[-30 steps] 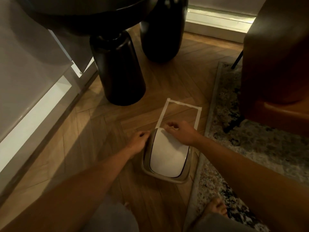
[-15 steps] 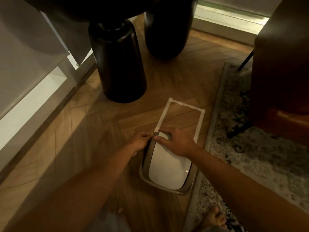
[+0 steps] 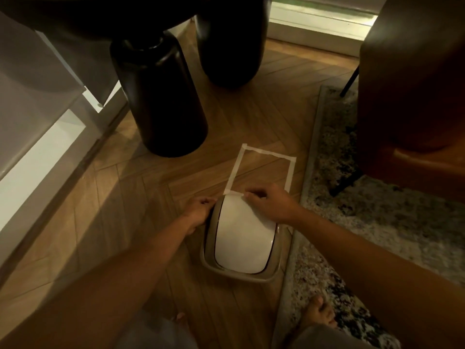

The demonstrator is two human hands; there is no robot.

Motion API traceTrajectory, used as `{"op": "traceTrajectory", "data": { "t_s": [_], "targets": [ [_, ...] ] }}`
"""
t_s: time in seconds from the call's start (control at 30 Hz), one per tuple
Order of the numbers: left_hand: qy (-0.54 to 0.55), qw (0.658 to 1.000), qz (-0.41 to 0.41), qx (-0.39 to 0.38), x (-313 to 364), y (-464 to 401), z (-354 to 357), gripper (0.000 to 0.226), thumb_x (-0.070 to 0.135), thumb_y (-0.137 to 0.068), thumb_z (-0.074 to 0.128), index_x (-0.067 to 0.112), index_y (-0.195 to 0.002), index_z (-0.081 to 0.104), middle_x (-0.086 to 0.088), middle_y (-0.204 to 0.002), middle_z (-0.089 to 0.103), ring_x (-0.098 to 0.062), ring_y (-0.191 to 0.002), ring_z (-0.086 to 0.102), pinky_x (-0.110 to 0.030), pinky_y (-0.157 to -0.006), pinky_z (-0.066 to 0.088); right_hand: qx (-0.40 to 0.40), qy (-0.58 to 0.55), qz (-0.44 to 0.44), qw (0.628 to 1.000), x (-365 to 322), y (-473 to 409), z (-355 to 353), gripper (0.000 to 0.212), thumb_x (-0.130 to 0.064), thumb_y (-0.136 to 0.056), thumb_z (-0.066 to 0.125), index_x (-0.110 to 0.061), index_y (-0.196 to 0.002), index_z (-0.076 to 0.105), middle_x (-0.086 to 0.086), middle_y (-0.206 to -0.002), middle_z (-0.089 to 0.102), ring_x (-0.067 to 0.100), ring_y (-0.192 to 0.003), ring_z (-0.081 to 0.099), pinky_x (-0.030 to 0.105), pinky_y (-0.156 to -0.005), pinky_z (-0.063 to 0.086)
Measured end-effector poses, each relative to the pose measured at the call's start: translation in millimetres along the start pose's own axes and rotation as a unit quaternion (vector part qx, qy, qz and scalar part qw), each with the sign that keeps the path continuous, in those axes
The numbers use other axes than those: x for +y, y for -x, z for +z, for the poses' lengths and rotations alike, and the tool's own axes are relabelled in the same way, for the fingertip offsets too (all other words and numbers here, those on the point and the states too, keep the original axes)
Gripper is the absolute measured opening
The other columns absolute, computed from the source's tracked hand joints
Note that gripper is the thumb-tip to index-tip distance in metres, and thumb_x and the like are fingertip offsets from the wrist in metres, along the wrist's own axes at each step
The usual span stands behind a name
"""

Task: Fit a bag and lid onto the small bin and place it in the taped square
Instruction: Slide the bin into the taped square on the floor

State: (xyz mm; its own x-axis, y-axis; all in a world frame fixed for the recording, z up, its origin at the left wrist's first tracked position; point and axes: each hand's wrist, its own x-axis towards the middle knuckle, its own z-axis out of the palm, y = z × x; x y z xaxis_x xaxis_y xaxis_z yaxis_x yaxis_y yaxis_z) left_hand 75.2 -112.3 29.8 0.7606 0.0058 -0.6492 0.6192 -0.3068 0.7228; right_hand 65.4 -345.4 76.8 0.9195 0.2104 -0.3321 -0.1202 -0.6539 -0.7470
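Gripping the bin (image 3: 239, 274) at its far end, the left hand (image 3: 200, 210) is curling on the left rim while the right hand (image 3: 270, 204) is pressing the lid (image 3: 242, 238); the bin is sitting just near of the taped square (image 3: 266, 167).

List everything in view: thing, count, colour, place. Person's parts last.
small bin: 1, beige rim, on the wood floor, mostly short of the taped square
lid: 1, white, fitted on the bin
taped square: 1, white tape, on the floor just beyond the bin
black pedestals: 2, black, upper centre
rug: 1, grey speckled, right
chair: 1, brown, upper right on the rug
white panel: 1, white, left
bag: none visible
left hand: 1, on the bin's left rim
right hand: 1, on the lid's far end
bare foot: 1, bottom right
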Motion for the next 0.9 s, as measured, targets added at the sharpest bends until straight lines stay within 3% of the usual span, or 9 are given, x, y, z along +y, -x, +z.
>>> {"op": "traceTrajectory", "data": {
  "t_s": [0.13, 0.2, 0.27, 0.37, 0.5, 0.67, 0.73, 0.8, 0.9],
  "targets": [
    [0.014, 0.999, 0.033, -0.015, 7, 8, -4, 0.016, 0.044, -0.095, 0.057, 0.038, -0.107, 0.066, 0.005, -0.108, 0.068, -0.011, -0.091, 0.063, -0.025, -0.064, 0.044, -0.022, -0.068, 0.087, 0.994, 27, 20, -15, 0.049, -0.081, -0.086, 0.052, -0.043, -0.101, 0.079, -0.014, -0.093, 0.079, 0.005, -0.082, 0.072, 0.032, -0.078, 0.056],
    [-0.008, 0.994, 0.067, -0.081, 7, 10, -8, 0.025, 0.064, -0.084, 0.059, 0.052, -0.104, 0.065, 0.010, -0.115, 0.065, -0.011, -0.102, 0.062, -0.026, -0.070, 0.048, -0.024, -0.084, 0.107, 0.990, 38, 30, -14, 0.066, -0.093, -0.077, 0.046, -0.044, -0.110, 0.077, -0.013, -0.105, 0.078, 0.008, -0.095, 0.072, 0.035, -0.090, 0.055],
    [-0.044, 0.986, 0.077, -0.143, 4, 12, -10, 0.041, 0.081, -0.066, 0.063, 0.062, -0.102, 0.063, 0.016, -0.122, 0.062, -0.008, -0.111, 0.058, -0.029, -0.080, 0.051, -0.016, -0.106, 0.113, 0.988, 46, 36, -12, 0.062, -0.094, -0.077, 0.044, -0.051, -0.107, 0.075, -0.018, -0.109, 0.076, 0.005, -0.103, 0.069, 0.037, -0.100, 0.052],
    [-0.068, 0.983, 0.071, -0.152, -3, 8, -7, 0.062, 0.088, -0.055, 0.064, 0.061, -0.110, 0.056, 0.021, -0.123, 0.058, -0.011, -0.118, 0.054, -0.038, -0.099, 0.048, -0.009, -0.124, 0.133, 0.983, 47, 39, -9, 0.048, -0.096, -0.075, 0.040, -0.061, -0.087, 0.071, -0.025, -0.104, 0.072, 0.002, -0.103, 0.066, 0.036, -0.104, 0.048],
    [-0.092, 0.983, 0.078, -0.139, -4, 9, -8, 0.081, 0.091, -0.058, 0.059, 0.051, -0.128, 0.055, 0.016, -0.129, 0.058, -0.015, -0.125, 0.052, -0.045, -0.109, 0.042, -0.013, -0.114, 0.157, 0.981, 43, 37, -9, 0.060, -0.100, -0.073, 0.034, -0.054, -0.087, 0.070, -0.009, -0.121, 0.071, 0.016, -0.114, 0.064, 0.039, -0.106, 0.044],
    [-0.173, 0.970, 0.111, -0.132, -8, 24, -13, 0.093, 0.091, -0.063, 0.054, 0.041, -0.142, 0.046, 0.015, -0.134, 0.055, -0.010, -0.119, 0.055, -0.044, -0.106, 0.045, 0.063, -0.115, 0.112, 0.985, 48, 51, -3, 0.078, -0.096, -0.079, 0.029, -0.040, -0.119, 0.066, -0.006, -0.130, 0.068, 0.015, -0.115, 0.063, 0.039, -0.101, 0.047],
    [-0.221, 0.953, 0.123, -0.167, -8, 33, -20, 0.097, 0.086, -0.064, 0.062, 0.043, -0.146, 0.035, 0.029, -0.127, 0.050, 0.005, -0.109, 0.052, -0.028, -0.093, 0.049, 0.087, -0.109, 0.096, 0.985, 53, 63, 5, 0.087, -0.093, -0.082, 0.033, -0.036, -0.146, 0.049, -0.007, -0.148, 0.054, 0.017, -0.132, 0.053, 0.040, -0.108, 0.043],
    [-0.272, 0.932, 0.131, -0.200, -10, 46, -25, 0.103, 0.078, -0.064, 0.072, 0.044, -0.149, 0.026, 0.036, -0.127, 0.045, 0.008, -0.111, 0.051, -0.016, -0.085, 0.045, 0.083, -0.086, 0.066, 0.991, 58, 82, 14, 0.082, -0.089, -0.083, 0.043, -0.046, -0.152, 0.029, -0.015, -0.151, 0.042, 0.014, -0.135, 0.045, 0.034, -0.105, 0.041],
    [-0.349, 0.895, 0.152, -0.232, -23, 61, -26, 0.118, 0.069, -0.062, 0.080, 0.032, -0.154, 0.016, 0.012, -0.153, 0.038, -0.004, -0.134, 0.040, -0.017, -0.101, 0.039, 0.061, -0.052, 0.009, 0.997, 65, 104, 28, 0.110, -0.080, -0.077, 0.069, -0.041, -0.161, 0.007, -0.013, -0.164, 0.023, 0.014, -0.144, 0.038, 0.045, -0.113, 0.042]
  ]
}}
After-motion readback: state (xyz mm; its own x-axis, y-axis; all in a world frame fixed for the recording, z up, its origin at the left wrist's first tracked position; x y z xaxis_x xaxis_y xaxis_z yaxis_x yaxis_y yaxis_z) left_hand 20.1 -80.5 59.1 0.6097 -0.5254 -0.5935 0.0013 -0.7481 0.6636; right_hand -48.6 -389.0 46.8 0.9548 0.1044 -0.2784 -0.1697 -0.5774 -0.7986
